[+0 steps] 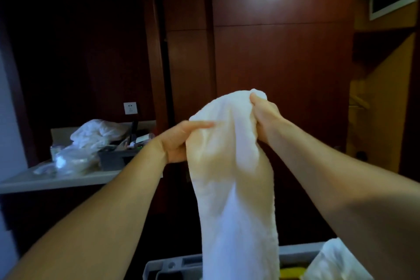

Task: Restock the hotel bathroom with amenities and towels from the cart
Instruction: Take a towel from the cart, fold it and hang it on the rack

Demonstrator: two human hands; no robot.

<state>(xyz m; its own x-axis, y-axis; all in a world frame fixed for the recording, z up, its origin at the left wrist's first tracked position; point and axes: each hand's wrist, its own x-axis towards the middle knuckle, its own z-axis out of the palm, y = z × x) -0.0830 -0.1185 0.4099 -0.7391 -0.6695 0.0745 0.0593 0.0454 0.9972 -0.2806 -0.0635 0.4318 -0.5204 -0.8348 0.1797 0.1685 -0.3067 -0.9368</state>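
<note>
A white towel hangs in front of me, held up by both hands at chest height. My left hand grips its left edge, with the index finger stretched across the cloth. My right hand clutches the bunched top corner a little higher. The towel's lower end drops down to the grey cart at the bottom edge of the view. A second white cloth lies on the cart at the lower right.
A pale counter on the left carries plastic bags, a dark tray and small items. Dark wood panels fill the wall ahead. An open closet lies at the right.
</note>
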